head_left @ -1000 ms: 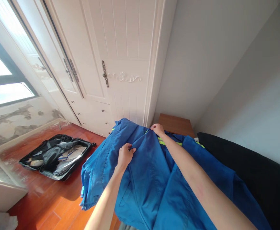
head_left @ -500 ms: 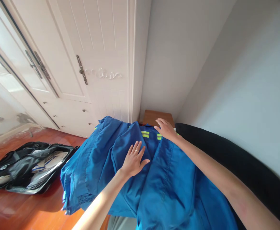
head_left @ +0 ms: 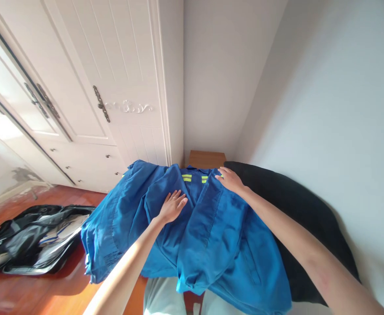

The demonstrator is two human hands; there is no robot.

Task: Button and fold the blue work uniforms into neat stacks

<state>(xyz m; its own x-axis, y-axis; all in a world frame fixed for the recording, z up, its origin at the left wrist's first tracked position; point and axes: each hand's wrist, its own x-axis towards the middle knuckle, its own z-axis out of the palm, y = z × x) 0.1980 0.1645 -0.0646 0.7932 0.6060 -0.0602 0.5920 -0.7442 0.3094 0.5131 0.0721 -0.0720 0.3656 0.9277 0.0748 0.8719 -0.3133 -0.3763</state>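
Note:
A blue work jacket (head_left: 208, 227) with yellow-green reflective strips lies spread in front of me, its sleeves folded in over the body. My left hand (head_left: 173, 207), a ring on one finger, rests flat on the left sleeve with the fingers stretched. At the upper right, near the collar and shoulder, my right hand (head_left: 230, 178) lies on the cloth with its fingers extended. What bears the jacket is mostly hidden beneath it.
A black rounded surface (head_left: 283, 205) extends along the grey wall (head_left: 343, 109) at right. White wardrobe doors (head_left: 80, 65) rise at the left, and a brown wooden piece (head_left: 207, 157) sits in the corner. On the red floor (head_left: 63, 297) lies an open suitcase (head_left: 47, 236) with things in it.
My right hand has come down from above the collar onto the jacket's right shoulder. My left hand stays on the left sleeve. The view has shifted, showing more of the jacket's lower edge.

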